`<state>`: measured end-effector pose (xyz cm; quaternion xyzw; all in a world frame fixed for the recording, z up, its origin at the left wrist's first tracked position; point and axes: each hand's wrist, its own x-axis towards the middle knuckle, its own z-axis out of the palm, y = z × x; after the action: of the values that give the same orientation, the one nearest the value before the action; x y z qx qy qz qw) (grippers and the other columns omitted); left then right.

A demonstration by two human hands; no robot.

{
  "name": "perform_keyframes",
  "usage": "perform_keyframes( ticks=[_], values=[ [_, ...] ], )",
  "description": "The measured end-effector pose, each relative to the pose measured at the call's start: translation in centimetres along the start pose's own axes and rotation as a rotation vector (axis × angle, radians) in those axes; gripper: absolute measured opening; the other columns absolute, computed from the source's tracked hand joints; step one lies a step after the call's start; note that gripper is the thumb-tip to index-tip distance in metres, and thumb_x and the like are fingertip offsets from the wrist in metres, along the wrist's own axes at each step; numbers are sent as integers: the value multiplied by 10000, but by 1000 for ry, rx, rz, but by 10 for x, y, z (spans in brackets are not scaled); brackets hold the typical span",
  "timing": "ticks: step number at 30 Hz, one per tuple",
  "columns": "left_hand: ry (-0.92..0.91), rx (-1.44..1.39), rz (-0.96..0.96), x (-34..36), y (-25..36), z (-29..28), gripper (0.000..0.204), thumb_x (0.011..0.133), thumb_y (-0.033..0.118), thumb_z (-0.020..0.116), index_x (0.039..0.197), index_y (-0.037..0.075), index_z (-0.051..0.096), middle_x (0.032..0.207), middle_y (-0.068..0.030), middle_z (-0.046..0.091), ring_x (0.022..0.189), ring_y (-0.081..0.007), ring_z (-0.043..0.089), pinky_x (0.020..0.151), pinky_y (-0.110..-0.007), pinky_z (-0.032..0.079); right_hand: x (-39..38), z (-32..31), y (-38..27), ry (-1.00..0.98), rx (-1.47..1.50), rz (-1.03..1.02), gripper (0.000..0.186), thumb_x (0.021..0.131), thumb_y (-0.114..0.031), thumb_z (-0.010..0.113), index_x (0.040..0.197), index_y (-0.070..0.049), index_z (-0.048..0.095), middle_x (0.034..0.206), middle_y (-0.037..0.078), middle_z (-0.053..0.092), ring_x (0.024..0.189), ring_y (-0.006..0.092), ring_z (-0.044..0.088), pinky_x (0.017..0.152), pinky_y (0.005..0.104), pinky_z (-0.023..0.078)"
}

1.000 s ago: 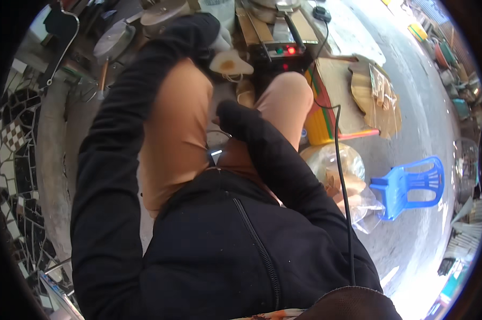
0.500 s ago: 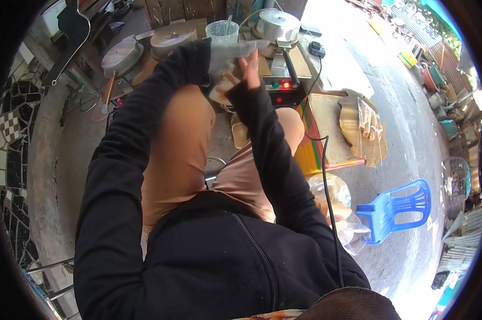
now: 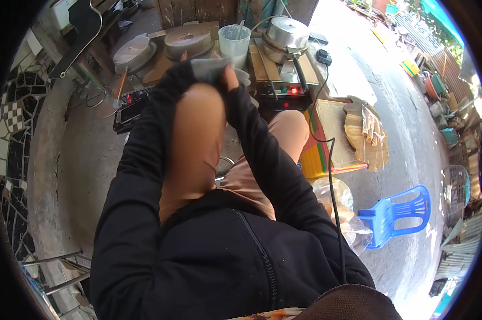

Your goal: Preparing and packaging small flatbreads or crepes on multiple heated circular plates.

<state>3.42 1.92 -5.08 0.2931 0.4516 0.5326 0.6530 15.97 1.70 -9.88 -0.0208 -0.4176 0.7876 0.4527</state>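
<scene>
Gripping a pale cloth [image 3: 211,68], both hands meet above the raised left knee [image 3: 198,101]. Right hand [image 3: 231,80] is closed, fingers curled onto the cloth's right edge. Left hand [image 3: 190,69] lies mostly hidden beneath the cloth; its closure cannot be determined. Just beyond stands a translucent plastic cup [image 3: 234,42].

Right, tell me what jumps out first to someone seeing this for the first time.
Both black-sleeved arms meet at top centre, where the right hand and the mostly hidden left hand bunch a grey cloth above the raised knee. Behind it stands a clear plastic cup between round lidded griddles. A blue plastic chair sits lower right.
</scene>
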Motion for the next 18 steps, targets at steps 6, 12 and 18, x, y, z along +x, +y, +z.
perform_keyframes(
  ticks=[6,12,18],
  values=[
    [152,-531,-62,-10,-2,6,812,903,542,367,1373,-109,241,1381,-277,372,1206,-424,426,1092,-447,258,-21,-2,-2,83,-189,2,544,972,-427,407,1403,-97,375,1317,129,461,1128,196,483,968,272,383],
    [136,-538,-31,1,-20,-8,851,873,566,405,1388,-85,219,1391,-269,363,1210,-393,432,1095,-446,255,-24,-7,-2,70,-185,-11,538,968,-402,410,1440,-154,332,1259,109,507,967,142,521,795,221,441],
    [89,-533,18,21,-24,-21,903,836,595,451,1407,-56,193,1403,-260,352,1215,-354,439,1098,-445,251,-24,-7,-1,75,-218,-36,535,968,-394,419,1438,-153,336,1256,106,508,952,140,522,793,219,442]
  ],
)
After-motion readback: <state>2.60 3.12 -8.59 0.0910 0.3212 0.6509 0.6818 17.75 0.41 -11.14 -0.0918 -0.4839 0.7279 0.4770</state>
